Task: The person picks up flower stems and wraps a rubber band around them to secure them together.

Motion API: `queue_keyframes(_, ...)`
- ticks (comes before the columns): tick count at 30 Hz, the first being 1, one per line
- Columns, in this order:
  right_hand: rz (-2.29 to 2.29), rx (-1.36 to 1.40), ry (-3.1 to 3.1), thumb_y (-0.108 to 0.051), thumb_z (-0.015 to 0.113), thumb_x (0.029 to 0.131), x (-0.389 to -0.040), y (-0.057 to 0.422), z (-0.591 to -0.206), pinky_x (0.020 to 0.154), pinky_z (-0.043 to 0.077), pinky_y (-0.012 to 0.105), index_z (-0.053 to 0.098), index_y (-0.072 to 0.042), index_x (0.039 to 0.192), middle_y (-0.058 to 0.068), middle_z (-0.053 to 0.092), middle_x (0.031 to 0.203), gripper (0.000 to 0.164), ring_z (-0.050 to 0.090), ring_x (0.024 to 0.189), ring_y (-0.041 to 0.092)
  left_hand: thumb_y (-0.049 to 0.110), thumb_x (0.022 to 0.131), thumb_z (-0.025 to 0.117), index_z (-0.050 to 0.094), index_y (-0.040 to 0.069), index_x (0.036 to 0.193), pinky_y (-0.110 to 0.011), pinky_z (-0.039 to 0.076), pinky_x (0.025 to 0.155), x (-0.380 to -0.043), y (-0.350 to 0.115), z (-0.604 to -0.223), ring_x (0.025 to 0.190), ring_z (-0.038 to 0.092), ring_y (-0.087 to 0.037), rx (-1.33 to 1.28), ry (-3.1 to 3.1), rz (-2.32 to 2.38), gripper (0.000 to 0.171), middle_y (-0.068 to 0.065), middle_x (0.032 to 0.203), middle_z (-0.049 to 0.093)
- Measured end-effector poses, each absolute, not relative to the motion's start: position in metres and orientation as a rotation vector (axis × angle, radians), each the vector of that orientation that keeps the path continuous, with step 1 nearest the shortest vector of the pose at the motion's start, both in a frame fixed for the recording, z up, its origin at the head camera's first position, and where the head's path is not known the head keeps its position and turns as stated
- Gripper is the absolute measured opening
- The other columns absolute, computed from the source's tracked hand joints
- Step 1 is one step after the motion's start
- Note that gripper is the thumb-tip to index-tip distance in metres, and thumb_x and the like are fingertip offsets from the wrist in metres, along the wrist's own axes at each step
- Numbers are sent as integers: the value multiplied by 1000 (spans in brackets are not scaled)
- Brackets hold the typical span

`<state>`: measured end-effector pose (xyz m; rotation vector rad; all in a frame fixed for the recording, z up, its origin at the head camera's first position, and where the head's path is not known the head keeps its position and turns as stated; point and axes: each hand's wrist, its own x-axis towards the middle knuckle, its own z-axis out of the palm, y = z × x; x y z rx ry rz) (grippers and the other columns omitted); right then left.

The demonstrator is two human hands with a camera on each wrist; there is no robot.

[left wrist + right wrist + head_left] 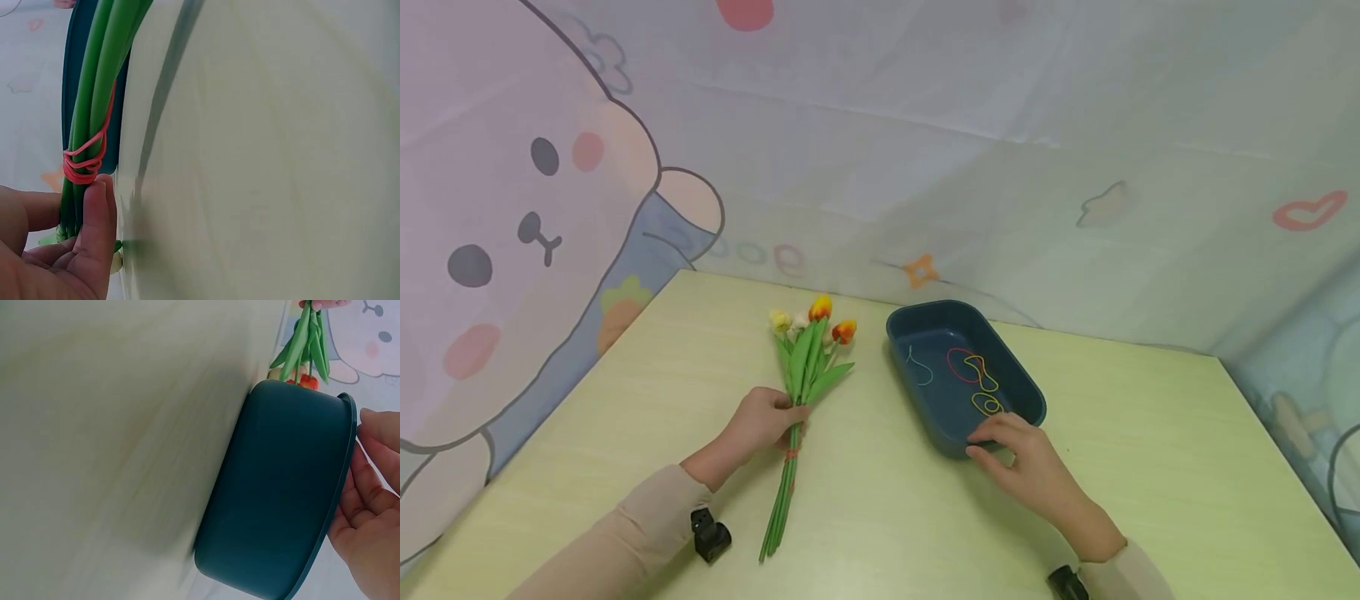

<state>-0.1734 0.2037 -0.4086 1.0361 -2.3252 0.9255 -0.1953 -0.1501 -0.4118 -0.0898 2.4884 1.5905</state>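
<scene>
My left hand (pixel 763 421) grips a bunch of tulips (pixel 805 362) by its green stems, just below the leaves. The blooms are yellow, orange-red and whitish, and point toward the back of the table. A red rubber band (pixel 81 170) is wound several times round the stems, below the fingers. My right hand (pixel 1033 471) is at the near end of a dark blue-green basin (pixel 943 408), its bent fingers over the rim and nothing seen in them. Inside the basin lie loose rubber bands: yellow ones (pixel 976 410), a red one (pixel 950 358) and a light blue one (pixel 929 372).
Both hands work over a pale yellow-green table (pixel 1150 467). Behind it hangs a cloth backdrop (pixel 962 167) with cartoon prints. A dark cable (pixel 1332 475) hangs at the far right. Small black cameras are strapped at both wrists.
</scene>
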Motion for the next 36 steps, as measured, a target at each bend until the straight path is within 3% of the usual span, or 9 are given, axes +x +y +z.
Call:
queue_keyframes(7, 938, 1016, -2364, 5, 78, 73, -175, 204, -409, 62, 55, 30, 72, -7, 83, -3, 64, 86, 16, 60, 80, 11, 8, 93, 62, 68, -11, 85, -29, 57, 53, -196, -153, -413, 52, 63, -13, -97, 2463, 1576, 22, -6, 67, 67)
queue_keyframes(24, 964, 981, -2420, 3, 78, 76, -176, 204, -408, 57, 55, 27, 73, -6, 83, -2, 64, 87, 13, 60, 80, 11, 13, 92, 66, 61, -2, 71, -27, 57, 50, -201, -162, -413, 45, 60, -12, -176, 2462, 1436, 26, -7, 57, 59)
queue_keyframes(30, 962, 983, -2429, 3, 78, 76, -176, 203, -407, 57, 55, 26, 73, -6, 84, -2, 64, 87, 13, 60, 80, 11, 14, 92, 66, 64, -3, 76, -27, 58, 52, -201, -163, -413, 47, 59, -11, -205, 2422, 1460, 24, -6, 60, 59)
queue_keyframes(36, 952, 997, -2432, 5, 77, 76, -176, 202, -401, 59, 55, 26, 73, -6, 85, -1, 65, 88, 15, 61, 80, 14, 15, 92, 66, 65, -11, 96, -27, 59, 55, -200, -167, -409, 54, 61, -11, -204, 2357, 1520, 26, -9, 68, 62)
